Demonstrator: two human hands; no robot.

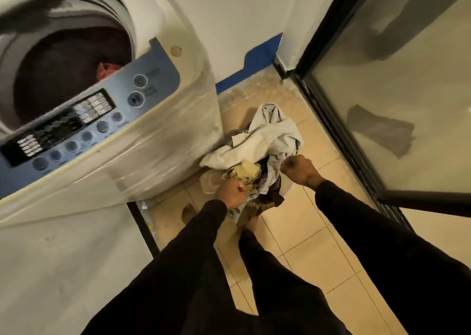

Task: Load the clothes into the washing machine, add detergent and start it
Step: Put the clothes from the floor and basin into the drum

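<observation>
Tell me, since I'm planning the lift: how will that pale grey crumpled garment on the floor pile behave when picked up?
The pale grey crumpled garment looks floppy: it lies in soft folds, so it will likely drape and trail. It overlaps the other clothes, so it may drag some along. It probably won't slip from the right hand.

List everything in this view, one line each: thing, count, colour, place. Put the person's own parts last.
washing machine: one, white with a blue control panel, at left, lid open
clothes in the drum: dark and red pieces, exact count unclear, inside the machine
pile of clothes: one heap, mostly white with yellow and dark pieces, on the floor beside the machine
floor: beige tiles, centre
blue strip: one, along the base of the wall
glass door: one, dark frame, at right
left hand: one, grips clothes in the pile
right hand: one, grips the pile's right edge
sleeves: two, black
</observation>
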